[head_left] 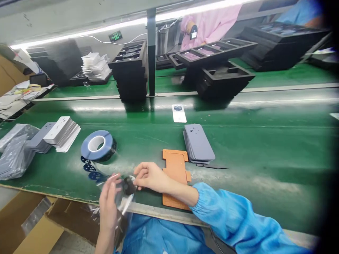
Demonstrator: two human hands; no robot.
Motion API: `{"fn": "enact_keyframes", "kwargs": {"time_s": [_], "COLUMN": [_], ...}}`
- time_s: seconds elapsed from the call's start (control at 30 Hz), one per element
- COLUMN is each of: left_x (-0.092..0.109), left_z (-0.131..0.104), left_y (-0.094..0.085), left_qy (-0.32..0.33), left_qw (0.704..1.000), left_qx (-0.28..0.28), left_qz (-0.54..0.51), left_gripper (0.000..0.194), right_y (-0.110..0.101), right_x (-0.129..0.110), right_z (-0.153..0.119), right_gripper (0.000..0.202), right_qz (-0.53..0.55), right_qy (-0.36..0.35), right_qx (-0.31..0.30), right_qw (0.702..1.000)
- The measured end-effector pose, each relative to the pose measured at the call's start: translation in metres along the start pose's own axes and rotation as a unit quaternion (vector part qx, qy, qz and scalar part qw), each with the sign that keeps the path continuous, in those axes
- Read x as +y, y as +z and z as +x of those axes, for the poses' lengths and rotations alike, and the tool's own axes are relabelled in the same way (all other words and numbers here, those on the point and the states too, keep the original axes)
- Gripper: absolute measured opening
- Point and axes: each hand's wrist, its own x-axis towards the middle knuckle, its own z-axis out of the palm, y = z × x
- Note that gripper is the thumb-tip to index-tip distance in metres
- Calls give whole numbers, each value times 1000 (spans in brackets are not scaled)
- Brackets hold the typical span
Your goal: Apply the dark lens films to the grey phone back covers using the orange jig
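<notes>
My right hand [152,177] pinches the edge of a dark round sticker [128,186] with thumb and fingertips, just above the table's front edge. Close to its left, my left hand [108,200] has its fingers closed on the end of a clear film strip [94,175] that carries several dark round stickers. That strip runs back to a blue tape roll [99,145] with a white core, lying flat. Under my right forearm lies an orange fixture plate [175,165], partly covered. Beside it sits a stack of grey phone back panels [200,143].
A thin black tool [212,166] lies by the grey stack. Farther back is a white panel [179,114] with a dark round part. White panels [62,134] and plastic bags [16,155] are at left. Black trays [132,74] stand behind; a person in pink [209,26] holds a scanner.
</notes>
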Motion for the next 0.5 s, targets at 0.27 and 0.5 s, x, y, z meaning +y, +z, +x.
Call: {"fn": "enact_keyframes", "kwargs": {"time_s": [0.27,0.5], "left_x": [19,5], "left_z": [-20,-27], "left_y": [25,116], "left_qy": [453,298], "left_qw": [878,866], "left_qx": [117,-313], "left_qz": [101,252], "left_gripper": [49,48], "right_y": [-108,-128], "right_x": [-6,2], "right_z": [-72,-77], "right_gripper": [22,12], "right_qz": [-242,-322], "right_qy": [-42,-50], "right_qx": [257,319], "right_qw": [935,890]}}
